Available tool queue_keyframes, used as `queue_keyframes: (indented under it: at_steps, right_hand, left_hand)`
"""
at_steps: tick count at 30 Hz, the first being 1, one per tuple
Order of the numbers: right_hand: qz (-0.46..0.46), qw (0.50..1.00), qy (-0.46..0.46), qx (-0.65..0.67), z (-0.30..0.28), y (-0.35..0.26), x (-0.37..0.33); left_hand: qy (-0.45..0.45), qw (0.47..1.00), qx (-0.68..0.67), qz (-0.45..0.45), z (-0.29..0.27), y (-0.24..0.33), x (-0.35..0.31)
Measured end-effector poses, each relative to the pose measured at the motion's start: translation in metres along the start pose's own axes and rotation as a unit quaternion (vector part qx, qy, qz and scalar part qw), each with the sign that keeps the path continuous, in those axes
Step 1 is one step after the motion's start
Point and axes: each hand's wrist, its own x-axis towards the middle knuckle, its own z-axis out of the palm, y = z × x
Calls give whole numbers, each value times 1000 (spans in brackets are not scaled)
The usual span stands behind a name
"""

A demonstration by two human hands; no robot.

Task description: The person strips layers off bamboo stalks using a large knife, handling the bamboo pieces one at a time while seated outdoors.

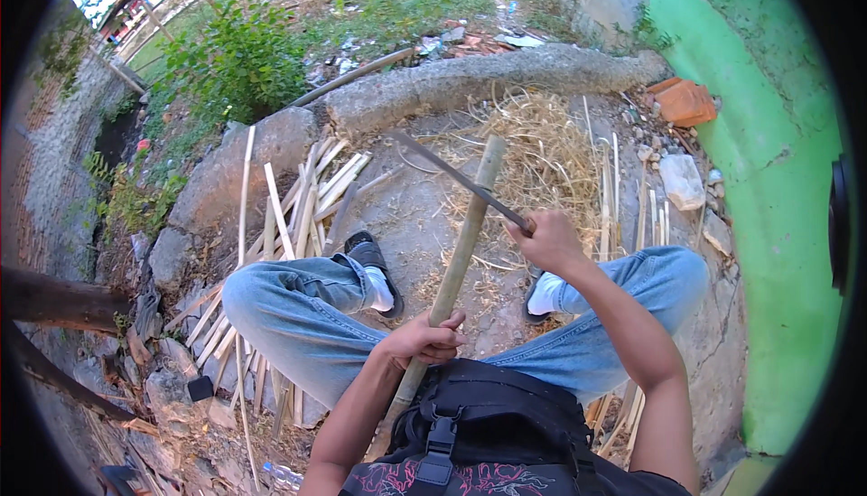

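My left hand (423,341) is closed around the lower part of a greenish bamboo pole (461,257), which slants up and away from my lap between my knees. In my right hand (547,241) is the handle of a long, dark-bladed machete (438,160). Its blade crosses the pole near the upper end, pointing to the far left. Whether the edge touches or bites into the bamboo I cannot tell. The pole's lower end passes beside the black bag (492,406) at my waist.
Split bamboo strips (302,202) lie in a heap left of my legs, with more strips (605,198) on the right. Curled shavings (542,157) are piled ahead. A low concrete kerb (488,76) runs behind them, and a green wall (768,153) stands at right.
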Motion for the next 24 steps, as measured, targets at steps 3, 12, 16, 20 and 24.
queue_keyframes:
  at_steps: [3,12,16,20,24]
  right_hand:
    - [19,970,-23,241,2,6,-2]
    - [140,724,-58,673,-10,-43,-17]
    - [188,678,-5,711,-15,-30,-14]
    - [215,639,25,738,-19,-27,-16]
    - [260,592,22,763,-15,-28,-21]
  left_hand:
    - [8,1000,22,9,4,0,0]
    - [11,996,85,-15,25,-7,-17]
    - [157,940,304,13,35,0,-52]
    - [381,730,536,183,59,13,-98]
    - [408,596,612,323,79,4,-102]
